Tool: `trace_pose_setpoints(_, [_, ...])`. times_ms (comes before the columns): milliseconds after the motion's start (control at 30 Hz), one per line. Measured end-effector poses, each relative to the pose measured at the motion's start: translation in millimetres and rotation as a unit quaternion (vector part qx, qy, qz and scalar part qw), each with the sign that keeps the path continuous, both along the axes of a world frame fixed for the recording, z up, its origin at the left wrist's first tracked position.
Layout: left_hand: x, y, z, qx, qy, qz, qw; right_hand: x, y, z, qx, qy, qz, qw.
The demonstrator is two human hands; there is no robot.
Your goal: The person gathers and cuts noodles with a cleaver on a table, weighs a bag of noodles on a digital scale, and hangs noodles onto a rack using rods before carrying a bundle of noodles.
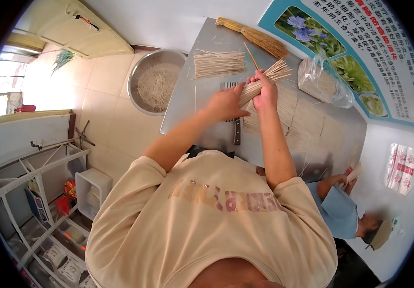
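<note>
Okay, so nearest the camera a beige shirt is worn, and past it a bundle of dry noodles is held on a slant above the table. The bundle is gripped round its middle by the right hand, fingers wrapped tight. Its lower end is met by the left hand, which is blurred, so whether anything is actually pinched there can't be told. Just below, a dark-handled tool is partly hidden by the left hand. Farther up the table a flat pile of noodles is laid out, with a thin stick just beside it. A plastic bag is set to the right of the bundle, and a straw brush is left along the far edge. Beyond that, a poster is mounted on the wall.
</note>
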State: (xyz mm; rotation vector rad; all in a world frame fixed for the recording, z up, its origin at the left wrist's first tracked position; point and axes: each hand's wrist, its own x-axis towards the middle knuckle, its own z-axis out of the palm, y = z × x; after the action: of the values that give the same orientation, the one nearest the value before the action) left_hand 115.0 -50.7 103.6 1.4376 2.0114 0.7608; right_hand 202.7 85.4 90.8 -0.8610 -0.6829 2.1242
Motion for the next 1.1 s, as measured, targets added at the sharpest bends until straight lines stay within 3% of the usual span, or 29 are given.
trace_pose_setpoints(33, [1.0, 6.7, -0.4, -0.001, 0.003, -0.005, 1.0, -2.4, 4.0, -6.6, -0.063, -0.013, -0.03, 0.997])
trace_pose_setpoints(100, [1.2, 19.3, -0.3, -0.158, -0.002, 0.022, 0.987, 4.2, 7.8, -6.8, -0.106, -0.052, -0.038, 0.992])
trace_pose_setpoints(133, [-1.1, 19.3, 0.8, -0.157, 0.001, 0.016, 0.987, 10.1, 5.9, 8.4, -0.118, 0.003, -0.002, 0.993])
trace_pose_setpoints(167, [-8.7, 15.5, 2.0, -0.112, -0.084, -0.002, 0.99, 15.6, 3.3, 22.3, -0.127, 0.058, 0.034, 0.99])
trace_pose_setpoints(200, [-16.2, 11.7, 3.6, -0.069, -0.168, -0.022, 0.983, 28.6, 0.9, 31.1, -0.066, 0.097, 0.094, 0.989])
trace_pose_setpoints(233, [-22.3, 9.0, 9.5, -0.069, -0.165, -0.027, 0.983, 34.9, -1.9, 32.5, -0.065, 0.1, 0.089, 0.989])
trace_pose_setpoints(267, [-28.0, 5.1, 16.4, -0.07, -0.379, -0.069, 0.92, 40.8, -5.7, 32.8, -0.039, 0.17, 0.174, 0.969])
trace_pose_setpoints(300, [-31.4, 2.4, 22.9, -0.071, -0.572, -0.107, 0.81, 44.8, -7.8, 31.4, -0.011, 0.239, 0.255, 0.937])
trace_pose_setpoints(333, [-31.0, -1.0, 26.6, -0.089, -0.666, -0.118, 0.731, 40.7, -14.7, 25.3, -0.018, 0.25, 0.263, 0.932])
trace_pose_setpoints(367, [-31.3, -2.3, 18.5, -0.095, -0.664, -0.122, 0.732, 35.4, -18.3, 20.6, -0.016, 0.253, 0.256, 0.933])
trace_pose_setpoints(433, [-30.4, -2.7, 7.9, -0.145, -0.758, -0.187, 0.607, 21.4, -20.8, 19.5, -0.019, 0.321, 0.246, 0.914])
trace_pose_setpoints(467, [-29.9, -5.4, 3.0, -0.149, -0.756, -0.189, 0.608, 18.7, -18.5, 15.6, -0.088, 0.348, 0.193, 0.913])
trace_pose_setpoints(533, [-22.5, -14.6, 26.2, -0.177, -0.817, -0.112, 0.537, 16.0, -12.2, 8.0, -0.09, 0.298, 0.181, 0.933])
trace_pose_setpoints(667, [-33.7, -14.1, 9.4, -0.19, -0.817, -0.11, 0.533, 12.6, -11.3, 14.7, -0.105, 0.185, 0.154, 0.965])
trace_pose_setpoints(733, [-40.2, -13.3, -10.9, -0.134, -0.612, -0.132, 0.768, 7.3, -3.4, 11.0, -0.098, 0.145, 0.159, 0.972])
trace_pose_setpoints(833, [-42.1, -16.1, -12.0, -0.124, -0.557, -0.141, 0.809, 5.1, -3.5, 6.2, -0.132, 0.056, 0.123, 0.982])
trace_pose_setpoints(867, [-42.4, -17.1, -9.9, -0.126, -0.556, -0.144, 0.809, 8.1, -2.3, 7.1, -0.127, 0.088, 0.131, 0.979])
trace_pose_setpoints(933, [-41.1, -19.7, 9.0, -0.142, -0.663, -0.028, 0.734, 11.2, -2.7, 13.1, -0.121, 0.121, 0.135, 0.976])
trace_pose_setpoints(967, [-40.8, -18.6, 11.9, -0.144, -0.662, -0.03, 0.735, 13.2, -4.0, 15.4, -0.129, 0.158, 0.151, 0.967])
trace_pose_setpoints(1033, [-39.9, -17.7, 15.4, -0.15, -0.77, -0.029, 0.619, 14.4, -5.0, 14.2, -0.137, 0.196, 0.165, 0.957])
trace_pose_setpoints(1067, [-37.6, -18.4, 15.7, -0.153, -0.77, -0.03, 0.619, 13.9, -5.0, 10.5, -0.127, 0.194, 0.166, 0.958])
trace_pose_setpoints(1100, [-34.1, -18.9, 16.1, -0.142, -0.729, -0.037, 0.669, 13.6, -5.3, 9.9, -0.116, 0.193, 0.166, 0.96])
